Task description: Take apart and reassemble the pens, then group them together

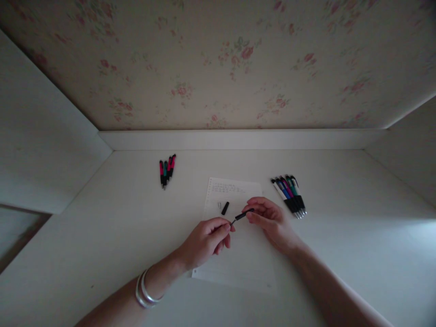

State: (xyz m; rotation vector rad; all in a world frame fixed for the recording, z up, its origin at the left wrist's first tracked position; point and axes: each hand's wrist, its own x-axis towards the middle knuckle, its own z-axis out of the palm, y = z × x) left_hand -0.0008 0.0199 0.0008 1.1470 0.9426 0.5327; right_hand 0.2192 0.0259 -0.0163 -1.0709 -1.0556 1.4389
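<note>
Over a sheet of handwritten paper (238, 268), my right hand (272, 222) pinches a black pen barrel (242, 214) between thumb and fingers. A thin ink refill (233, 222) sticks out of the barrel's lower left end, and the fingertips of my left hand (209, 238) are closed on it. Between the hands and the written lines, a loose black pen grip (225, 208) lies on the paper. Beside it is a small pale piece (220, 205), perhaps a pen tip or spring, too small to tell.
To the right lies a row of several pens (289, 195) in mixed colours with black grips. At the back left is a smaller group of pink and green pens (166, 170). White panels flank the white desk (119, 236), and a floral wall (204, 68) rises behind.
</note>
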